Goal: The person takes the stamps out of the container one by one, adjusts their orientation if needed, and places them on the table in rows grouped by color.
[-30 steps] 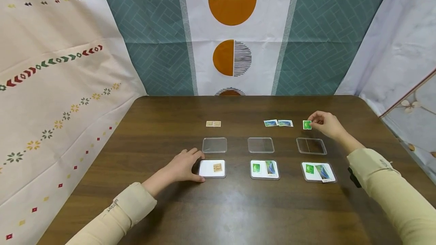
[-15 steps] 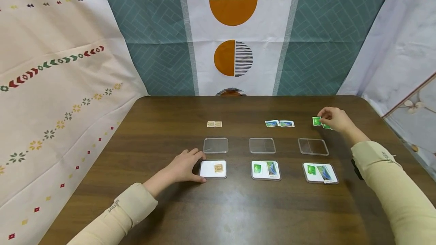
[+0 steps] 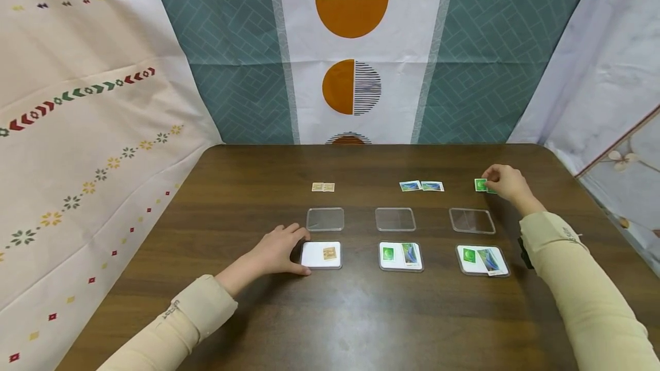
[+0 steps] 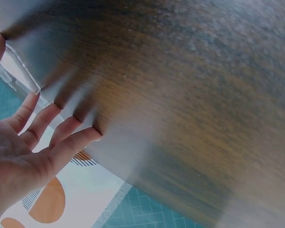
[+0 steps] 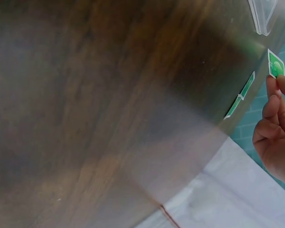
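Observation:
My right hand (image 3: 507, 183) pinches a small green stamp (image 5: 276, 65) between thumb and finger, at the back right of the table. In the right wrist view two more green stamps (image 5: 247, 85) lie end to end below it; in the head view the hand partly hides them. Across the table, my left hand (image 3: 278, 251) holds the left end of a clear plastic case (image 3: 313, 256), thumb at the near edge and index finger at the far edge. That case has a white insert with one tan stamp (image 3: 329, 253). The other left fingertips rest on the tabletop.
Two similar cases, the middle one (image 3: 396, 265) and the right one (image 3: 471, 271), each bear a green and a blue landscape stamp. Behind stand several clear lids (image 3: 325, 219). Farther back lie tan stamps (image 3: 323, 187) and blue landscape stamps (image 3: 421, 186).
My right hand has moved right with the green stamp, to beside the other green stamps, then slightly down. The left hand stays at its case.

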A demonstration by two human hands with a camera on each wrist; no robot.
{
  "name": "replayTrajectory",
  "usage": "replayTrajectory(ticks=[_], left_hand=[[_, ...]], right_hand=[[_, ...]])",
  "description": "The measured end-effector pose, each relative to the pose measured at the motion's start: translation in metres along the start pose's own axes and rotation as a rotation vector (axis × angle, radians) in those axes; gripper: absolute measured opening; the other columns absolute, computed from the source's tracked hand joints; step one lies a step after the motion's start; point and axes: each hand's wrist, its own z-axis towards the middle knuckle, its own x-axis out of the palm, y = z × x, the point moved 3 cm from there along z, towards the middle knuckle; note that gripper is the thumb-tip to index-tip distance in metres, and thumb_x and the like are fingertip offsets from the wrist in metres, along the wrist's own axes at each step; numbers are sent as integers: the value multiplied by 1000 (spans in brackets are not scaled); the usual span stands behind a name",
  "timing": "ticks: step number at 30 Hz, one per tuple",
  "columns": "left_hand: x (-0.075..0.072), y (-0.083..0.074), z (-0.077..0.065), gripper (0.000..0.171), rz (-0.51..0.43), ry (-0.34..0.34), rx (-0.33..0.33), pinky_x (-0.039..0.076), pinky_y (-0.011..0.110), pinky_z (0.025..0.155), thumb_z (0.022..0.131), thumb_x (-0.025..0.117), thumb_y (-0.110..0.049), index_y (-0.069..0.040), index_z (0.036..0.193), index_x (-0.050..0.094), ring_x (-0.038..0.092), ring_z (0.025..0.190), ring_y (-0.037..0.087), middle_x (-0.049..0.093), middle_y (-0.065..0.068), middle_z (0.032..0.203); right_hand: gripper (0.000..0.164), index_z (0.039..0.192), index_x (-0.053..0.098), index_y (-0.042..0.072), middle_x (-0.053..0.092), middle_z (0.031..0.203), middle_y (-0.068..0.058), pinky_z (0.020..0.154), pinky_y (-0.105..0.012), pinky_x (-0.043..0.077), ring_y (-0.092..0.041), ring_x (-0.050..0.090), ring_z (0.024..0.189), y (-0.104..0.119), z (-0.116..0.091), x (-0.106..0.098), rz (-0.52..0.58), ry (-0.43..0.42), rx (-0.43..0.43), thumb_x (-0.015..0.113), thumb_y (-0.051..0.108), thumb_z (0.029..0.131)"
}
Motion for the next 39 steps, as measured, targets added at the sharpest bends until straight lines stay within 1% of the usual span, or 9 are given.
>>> replayTrajectory(ticks=[3, 8, 13, 16, 19, 24, 32, 37, 39], left_hand=[[0, 1, -1, 63, 5, -3, -1, 47, 45, 72, 65, 83, -45, -12, 111, 57, 54, 86, 27, 58, 4, 105], [1, 2, 0, 63, 3, -10, 6, 48, 46, 71, 64, 83, -45, -12, 111, 57, 54, 86, 27, 58, 3, 105], [1, 3, 0, 62, 15, -16, 17, 48, 45, 68, 64, 83, -45, -13, 110, 57, 54, 84, 27, 58, 3, 106], [1, 3, 0, 62, 19, -20, 23, 47, 44, 67, 64, 83, -45, -12, 110, 57, 53, 82, 26, 58, 4, 106], [1, 3, -1, 62, 21, -20, 26, 47, 42, 65, 64, 83, -45, -12, 109, 57, 52, 81, 25, 57, 4, 105], [2, 3, -1, 61, 18, -23, 21, 46, 41, 63, 63, 83, -44, -13, 108, 56, 52, 80, 25, 57, 3, 103], [4, 1, 3, 62, 13, -21, 30, 47, 42, 64, 64, 83, -45, -12, 110, 57, 53, 82, 26, 57, 4, 102], [3, 2, 1, 62, 16, -16, 14, 47, 41, 64, 63, 84, -44, -12, 109, 57, 52, 81, 25, 57, 3, 100], [3, 3, 0, 62, 19, -17, 12, 46, 41, 64, 63, 84, -45, -13, 109, 57, 52, 81, 24, 57, 3, 101]], right_hand=[[17, 95, 58, -8, 64, 90, -27, 69, -49, 40, -40, 58, 82, -1, 2, 2, -4, 6, 12, 58, 5, 84], [15, 92, 58, -8, 63, 88, -28, 68, -50, 40, -41, 57, 80, 0, 3, 2, -28, -14, 22, 59, 3, 82], [15, 91, 59, -8, 62, 84, -26, 67, -50, 41, -39, 57, 78, 4, 5, 3, -45, -19, 29, 59, 4, 81], [15, 90, 59, -7, 62, 86, -26, 68, -50, 41, -39, 57, 77, 4, 5, 5, -61, -8, 41, 57, 5, 81], [14, 88, 57, -5, 62, 86, -25, 65, -48, 42, -35, 56, 72, 5, 6, 7, -82, 13, 59, 57, 7, 82], [11, 84, 57, -3, 61, 78, -20, 61, -44, 42, -29, 54, 65, 5, 8, 7, -116, 27, 57, 58, 8, 82], [9, 85, 56, -2, 59, 77, -19, 56, -41, 40, -31, 52, 66, 2, 5, 2, -165, 38, 72, 57, 7, 83], [11, 85, 57, -2, 59, 77, -19, 58, -42, 41, -32, 53, 67, 4, 6, 5, -168, 51, 78, 58, 9, 84], [10, 85, 57, -1, 59, 78, -19, 59, -43, 41, -33, 53, 68, 5, 7, 6, -171, 42, 82, 59, 9, 84]])
